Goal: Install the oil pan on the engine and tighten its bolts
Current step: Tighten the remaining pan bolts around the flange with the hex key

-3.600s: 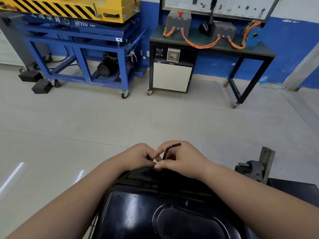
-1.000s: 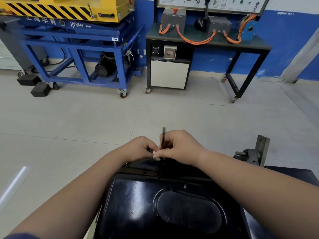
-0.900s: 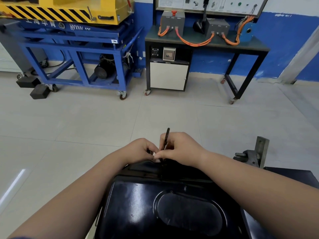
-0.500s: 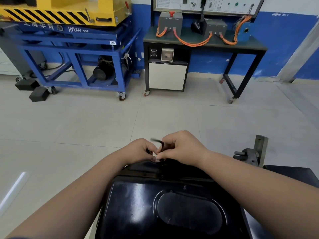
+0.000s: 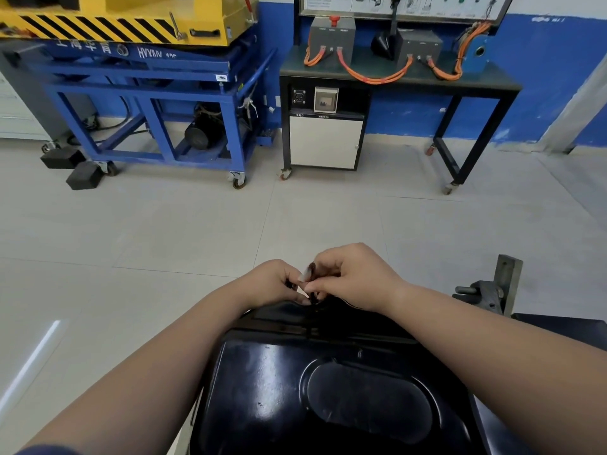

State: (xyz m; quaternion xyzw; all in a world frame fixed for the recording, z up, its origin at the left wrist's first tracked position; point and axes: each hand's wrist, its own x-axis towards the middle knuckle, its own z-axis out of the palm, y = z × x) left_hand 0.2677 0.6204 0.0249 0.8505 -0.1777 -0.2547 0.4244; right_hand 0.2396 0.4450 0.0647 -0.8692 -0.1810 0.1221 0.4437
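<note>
**A:** So, which step is this?

**B:** Bolt tightening, I'd judge. The pan point(image 5: 262, 399) sits bottom-up on the engine, near and centre. Both hands work at its far edge, where a bolt would go in. The bolt itself is hidden behind the fingers.

**A:** What's the tool?

**B:** A small dark key point(image 5: 311, 268), roughly upright between the two hands. Only short bits of it show.

**A:** And the grips?

**B:** The right hand point(image 5: 356, 280) is clamped on the key, fingers curled round it. The left hand point(image 5: 267, 284) has its fingers curled in too, pinching something dark by the key's lower end. I take that to be the key, steadied over the bolt, though it is hard to tell which.

**A:** How do the arms lie?

**B:** Both forearms reach forward across the pan, one from the near left and one from the near right. The hands touch at the far rim, wrists low over the pan.

**A:** Next move?

**B:** Probably a turn of the key with the right hand. The left should hold the tip seated so it doesn't slip out. I can't tell how tight this bolt is. The other bolts round the rim would follow, but none show from here.

**A:** Anything close by?

**B:** A grey bracket point(image 5: 502, 284) stands to the right of the pan, apart from the hands.
</note>
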